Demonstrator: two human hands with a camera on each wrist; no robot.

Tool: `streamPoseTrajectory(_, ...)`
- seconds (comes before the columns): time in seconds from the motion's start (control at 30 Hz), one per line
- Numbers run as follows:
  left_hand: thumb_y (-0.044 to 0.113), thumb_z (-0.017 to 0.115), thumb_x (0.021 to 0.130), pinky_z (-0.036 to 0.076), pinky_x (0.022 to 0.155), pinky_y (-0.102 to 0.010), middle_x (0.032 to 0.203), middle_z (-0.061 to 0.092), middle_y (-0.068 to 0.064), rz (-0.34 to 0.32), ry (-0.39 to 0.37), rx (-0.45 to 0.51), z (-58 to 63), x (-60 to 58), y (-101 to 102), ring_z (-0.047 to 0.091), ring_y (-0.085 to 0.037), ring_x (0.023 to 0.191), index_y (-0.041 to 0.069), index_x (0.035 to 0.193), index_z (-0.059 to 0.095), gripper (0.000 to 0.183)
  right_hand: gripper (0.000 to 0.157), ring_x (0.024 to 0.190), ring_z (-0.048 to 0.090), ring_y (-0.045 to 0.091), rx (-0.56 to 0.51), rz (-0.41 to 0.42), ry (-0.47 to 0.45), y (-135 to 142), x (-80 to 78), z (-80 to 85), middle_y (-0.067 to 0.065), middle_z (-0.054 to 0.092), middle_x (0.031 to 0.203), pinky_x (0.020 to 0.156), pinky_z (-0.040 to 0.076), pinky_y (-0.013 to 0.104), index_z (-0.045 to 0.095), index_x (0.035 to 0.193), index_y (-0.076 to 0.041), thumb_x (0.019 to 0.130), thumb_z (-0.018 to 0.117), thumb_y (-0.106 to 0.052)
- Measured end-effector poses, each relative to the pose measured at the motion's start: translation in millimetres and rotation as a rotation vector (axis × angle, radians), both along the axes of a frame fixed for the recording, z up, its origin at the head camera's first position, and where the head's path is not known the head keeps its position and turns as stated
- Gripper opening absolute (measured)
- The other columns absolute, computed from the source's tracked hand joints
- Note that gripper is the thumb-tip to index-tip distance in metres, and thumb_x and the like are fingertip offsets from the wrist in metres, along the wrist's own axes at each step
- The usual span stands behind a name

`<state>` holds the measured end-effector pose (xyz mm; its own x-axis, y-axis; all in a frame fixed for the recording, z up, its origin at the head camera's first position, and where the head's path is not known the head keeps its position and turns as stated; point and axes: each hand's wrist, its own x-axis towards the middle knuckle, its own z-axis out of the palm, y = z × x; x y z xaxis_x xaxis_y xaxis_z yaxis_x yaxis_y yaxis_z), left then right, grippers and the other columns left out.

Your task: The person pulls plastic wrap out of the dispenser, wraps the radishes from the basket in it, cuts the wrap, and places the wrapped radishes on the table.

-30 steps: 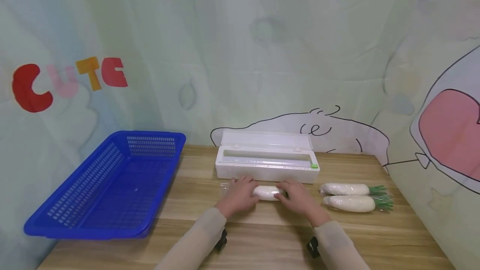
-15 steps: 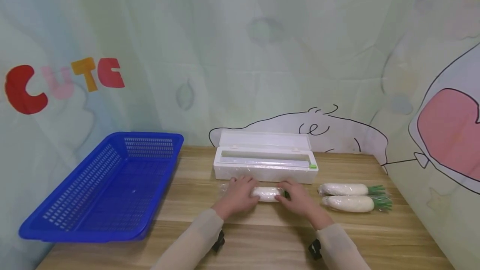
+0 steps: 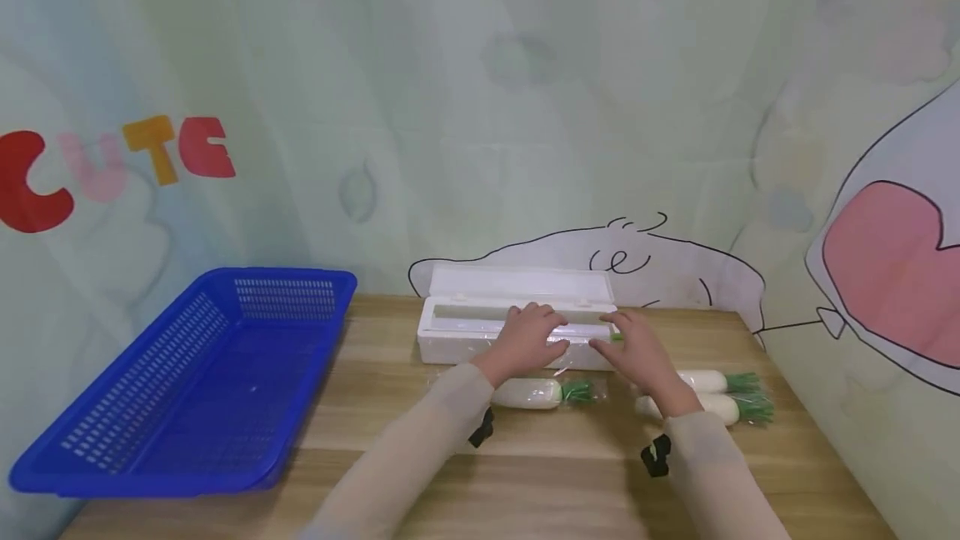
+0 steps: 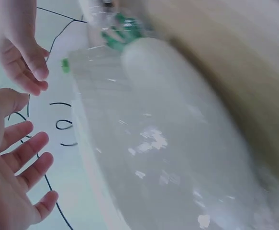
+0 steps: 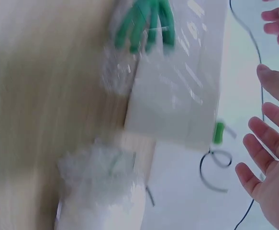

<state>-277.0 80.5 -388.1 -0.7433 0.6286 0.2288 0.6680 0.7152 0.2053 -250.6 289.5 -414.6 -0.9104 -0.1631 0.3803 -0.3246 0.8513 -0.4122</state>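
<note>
A white radish [image 3: 528,394] with clipped green tops lies on the table in clear film, in front of the white cling film dispenser [image 3: 448,348]. Above the dispenser's front hovers my left hand [image 3: 525,340], fingers spread and holding nothing. My right hand [image 3: 637,355] hovers opposite it, near the green slider [image 3: 617,337], also with nothing in its grasp. In the left wrist view the film-covered radish [image 4: 177,110] stands below both hands. The right wrist view has my right hand [image 5: 273,153] apart from the film and box, fingers parted.
Two more wrapped radishes [image 3: 723,408] lie at the right, partly hidden by my right forearm. On the left stands a large blue plastic basket [image 3: 255,390]. A printed curtain [image 3: 450,107] hangs behind the wooden table [image 3: 555,482].
Both hands have let go of the wrapped radish and risen forward over the dispenser. The radish's green tops are now uncovered. The view has shifted slightly to the right.
</note>
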Motion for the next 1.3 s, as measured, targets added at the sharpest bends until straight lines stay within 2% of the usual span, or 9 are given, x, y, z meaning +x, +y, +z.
streamPoseTrajectory(0.17, 0.033, 0.053, 0.096, 0.041, 0.083, -0.036, 0.115, 0.065, 0.001, -0.004, -0.03, -0.004, 2.6, -5.8, 40, 0.056, -0.018, 0.104, 0.015, 0.121, 0.065, 0.034, 0.05, 0.121, 0.045, 0.047, -0.045, -0.058, -0.092, 20, -1.5, -4.0, 0.029, 0.054, 0.127, 0.101, 0.034, 0.06, 0.057, 0.122, 0.01, 0.086, 0.072, -0.022)
streamPoseTrajectory(0.37, 0.029, 0.054, 0.094, 0.043, 0.086, -0.038, 0.111, 0.067, 0.002, 0.029, -0.102, 0.039, -7.0, -13.0, 76, 0.058, -0.015, 0.104, 0.016, 0.119, 0.068, 0.032, 0.059, 0.123, 0.041, 0.05, -0.119, -0.109, -0.187, 29, -2.4, -14.0, 0.034, 0.046, 0.132, 0.101, 0.034, 0.062, 0.052, 0.128, 0.011, 0.087, 0.07, -0.027)
streamPoseTrajectory(0.6, 0.028, 0.057, 0.092, 0.043, 0.086, -0.035, 0.107, 0.07, 0.004, 0.099, -0.112, 0.098, -20.6, -16.3, 100, 0.061, -0.016, 0.103, 0.019, 0.11, 0.073, 0.026, 0.046, 0.112, 0.05, 0.049, -0.166, -0.095, -0.101, 27, -7.1, -23.1, 0.033, 0.052, 0.122, 0.094, 0.041, 0.059, 0.057, 0.122, 0.01, 0.083, 0.068, -0.011)
streamPoseTrajectory(0.77, 0.032, 0.061, 0.09, 0.042, 0.082, -0.033, 0.1, 0.069, 0.007, 0.148, -0.117, 0.101, -28.3, -17.9, 108, 0.06, -0.013, 0.097, 0.021, 0.103, 0.075, 0.022, 0.041, 0.106, 0.051, 0.047, -0.188, -0.098, -0.065, 24, -10.1, -28.3, 0.033, 0.054, 0.117, 0.09, 0.042, 0.058, 0.06, 0.118, 0.011, 0.079, 0.064, -0.002)
streamPoseTrajectory(1.0, 0.032, 0.064, 0.09, 0.042, 0.082, -0.032, 0.088, 0.068, 0.008, 0.19, -0.086, 0.132, -31.8, -18.0, 106, 0.058, -0.012, 0.088, 0.02, 0.092, 0.076, 0.018, 0.038, 0.116, 0.048, 0.048, -0.202, -0.115, -0.105, 19, -9.7, -29.2, 0.03, 0.054, 0.123, 0.097, 0.039, 0.058, 0.061, 0.118, 0.009, 0.084, 0.066, -0.006)
streamPoseTrajectory(1.13, 0.031, 0.066, 0.089, 0.042, 0.082, -0.032, 0.086, 0.067, 0.009, 0.17, -0.063, 0.156, -33.5, -19.7, 103, 0.056, -0.011, 0.084, 0.019, 0.09, 0.077, 0.016, 0.037, 0.117, 0.048, 0.047, -0.218, -0.132, -0.14, 19, -6.7, -26.8, 0.03, 0.054, 0.122, 0.099, 0.038, 0.057, 0.061, 0.118, 0.009, 0.086, 0.066, -0.008)
streamPoseTrajectory(1.23, 0.03, 0.066, 0.089, 0.043, 0.084, -0.032, 0.091, 0.068, 0.008, 0.147, -0.04, 0.129, -36.1, -22.6, 105, 0.057, -0.011, 0.088, 0.019, 0.093, 0.077, 0.016, 0.041, 0.119, 0.047, 0.047, -0.201, -0.159, -0.18, 20, -4.5, -24.3, 0.03, 0.053, 0.125, 0.1, 0.037, 0.058, 0.06, 0.122, 0.008, 0.087, 0.066, -0.014)
streamPoseTrajectory(1.3, 0.028, 0.065, 0.09, 0.044, 0.086, -0.031, 0.096, 0.068, 0.006, 0.131, -0.05, 0.105, -36.3, -24.3, 106, 0.057, -0.011, 0.091, 0.017, 0.095, 0.077, 0.017, 0.044, 0.12, 0.046, 0.048, -0.176, -0.179, -0.201, 22, -3.7, -23.4, 0.029, 0.052, 0.127, 0.1, 0.037, 0.058, 0.059, 0.123, 0.007, 0.088, 0.066, -0.018)
